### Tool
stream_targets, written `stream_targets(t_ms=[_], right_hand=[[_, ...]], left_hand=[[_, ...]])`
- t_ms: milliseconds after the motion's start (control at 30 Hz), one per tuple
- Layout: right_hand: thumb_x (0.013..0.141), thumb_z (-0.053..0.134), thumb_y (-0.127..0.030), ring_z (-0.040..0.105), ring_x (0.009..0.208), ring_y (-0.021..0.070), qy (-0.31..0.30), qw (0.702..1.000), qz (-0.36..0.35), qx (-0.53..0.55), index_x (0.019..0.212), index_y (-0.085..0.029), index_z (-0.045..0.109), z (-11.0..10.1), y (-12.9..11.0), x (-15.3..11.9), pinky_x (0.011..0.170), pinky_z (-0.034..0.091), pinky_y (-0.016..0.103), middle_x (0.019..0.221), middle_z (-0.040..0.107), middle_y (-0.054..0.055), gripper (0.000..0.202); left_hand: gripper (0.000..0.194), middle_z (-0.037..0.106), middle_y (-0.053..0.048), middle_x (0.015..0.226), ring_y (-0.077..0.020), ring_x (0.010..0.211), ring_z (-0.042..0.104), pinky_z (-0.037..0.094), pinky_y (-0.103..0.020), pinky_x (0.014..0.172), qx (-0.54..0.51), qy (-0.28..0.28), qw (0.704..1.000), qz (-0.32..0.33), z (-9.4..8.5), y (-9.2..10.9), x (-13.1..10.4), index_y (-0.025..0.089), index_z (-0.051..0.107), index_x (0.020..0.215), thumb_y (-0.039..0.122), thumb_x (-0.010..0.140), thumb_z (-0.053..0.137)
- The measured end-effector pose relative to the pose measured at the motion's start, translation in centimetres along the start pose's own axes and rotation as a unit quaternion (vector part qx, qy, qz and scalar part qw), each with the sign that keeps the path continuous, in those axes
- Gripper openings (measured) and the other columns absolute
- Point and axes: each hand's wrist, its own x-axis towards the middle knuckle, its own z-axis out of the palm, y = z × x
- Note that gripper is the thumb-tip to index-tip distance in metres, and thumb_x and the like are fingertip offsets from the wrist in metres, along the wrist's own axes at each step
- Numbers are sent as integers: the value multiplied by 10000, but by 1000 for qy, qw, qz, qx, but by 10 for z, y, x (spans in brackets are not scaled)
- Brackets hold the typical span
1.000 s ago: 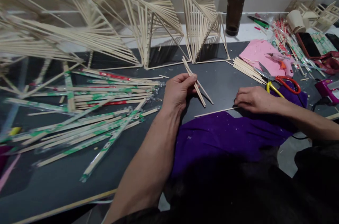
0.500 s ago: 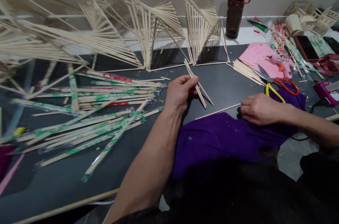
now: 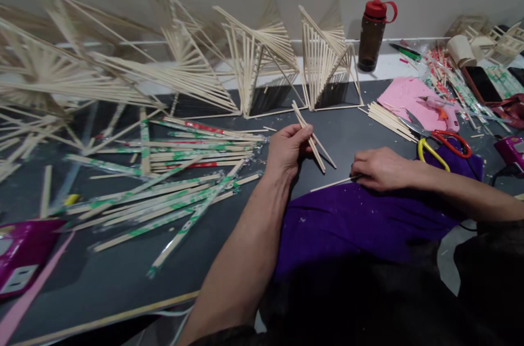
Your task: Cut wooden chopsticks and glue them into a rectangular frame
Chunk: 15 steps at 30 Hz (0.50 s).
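My left hand (image 3: 290, 150) is closed around a few wooden chopsticks (image 3: 314, 145), pinched between thumb and fingers, their lower ends fanned slightly apart. My right hand (image 3: 379, 169) lies low over the edge of a purple cloth (image 3: 339, 218), its fingers curled over one end of a single chopstick (image 3: 329, 185). That chopstick lies on the dark table along the cloth's upper edge, and its right end is hidden under the fingers. Beyond the right hand, a small pile of bare chopsticks (image 3: 391, 121) is beside scissors (image 3: 450, 144) with red and yellow handles.
Wrapped chopsticks (image 3: 184, 171) spread across the left of the table. Along the wall stand twisted stick frames (image 3: 262, 62) and a brown bottle (image 3: 371, 40) with a red lid. At right, a glue gun (image 3: 440, 108) rests on pink cloth (image 3: 397, 92). A magenta box (image 3: 28, 258) sits at far left.
The view has swung left, bringing the magenta box further in. My right hand has moved left along the single chopstick and covers more of it. My left hand keeps its chopsticks.
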Motion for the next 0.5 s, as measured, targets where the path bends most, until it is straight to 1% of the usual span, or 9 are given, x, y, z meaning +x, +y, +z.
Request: stream_targets(t_ms=[67,100,133,167,233,300,333,400,500], right_hand=[[863,529,-194,572,733,148,-52,998,-10,18,990,-170,684,-2,-4,2,609,315,268,938,690,72,202],[870,527,-199,575,722,146,-58,998,-6,32,962,-173,689,-4,-4,4,615,325,267,913,698,67,189],[881,520,-212,582,725,146,-47,998,5,49,931,-173,692,-7,-3,6,627,341,267,897,704,65,183],[891,513,-224,591,737,147,-19,997,24,71,902,-171,692,-10,-1,10,644,359,267,885,707,65,187],[892,516,-234,601,754,143,68,985,78,139,881,-166,680,-13,5,24,678,393,265,866,705,58,178],[869,556,-251,601,733,129,150,952,118,239,911,-162,660,-11,11,44,683,420,258,847,694,38,144],[852,585,-272,600,721,124,177,932,121,291,940,-158,647,-8,12,56,677,431,255,847,688,31,157],[811,633,-296,593,687,121,199,899,123,371,963,-156,618,1,12,76,646,444,254,814,667,13,206],[771,652,-249,554,581,108,191,859,148,451,937,-162,569,12,8,93,565,427,242,674,598,-35,205]], left_hand=[[327,594,34,549,-71,461,543,430,-165,419,-4,-7,1000,-1,0,0,0,143,599,686,347,519,793],[333,597,31,546,-69,452,536,428,-165,416,-7,-13,1000,-3,-1,-1,0,140,601,685,349,515,797],[339,601,27,543,-68,444,531,431,-167,417,-9,-19,1000,-5,-1,-1,-1,138,606,686,351,511,802],[345,606,23,540,-69,440,531,435,-169,418,-11,-24,1000,-8,0,-2,-1,135,612,687,352,504,809],[359,616,15,542,-74,447,541,443,-173,425,-14,-31,999,-14,0,-2,-2,131,625,689,355,491,823],[371,623,13,549,-74,457,548,449,-172,436,-16,-37,999,-16,1,-2,-3,130,638,691,362,481,837],[379,625,15,555,-70,456,544,446,-170,437,-19,-39,999,-15,1,-2,-4,130,645,695,366,474,842],[397,626,22,568,-62,452,531,435,-168,433,-29,-37,999,-11,2,-2,-4,132,657,702,373,455,853],[423,629,25,586,-64,463,531,430,-173,429,-40,-25,999,-2,3,-2,-5,132,672,704,380,420,865]])
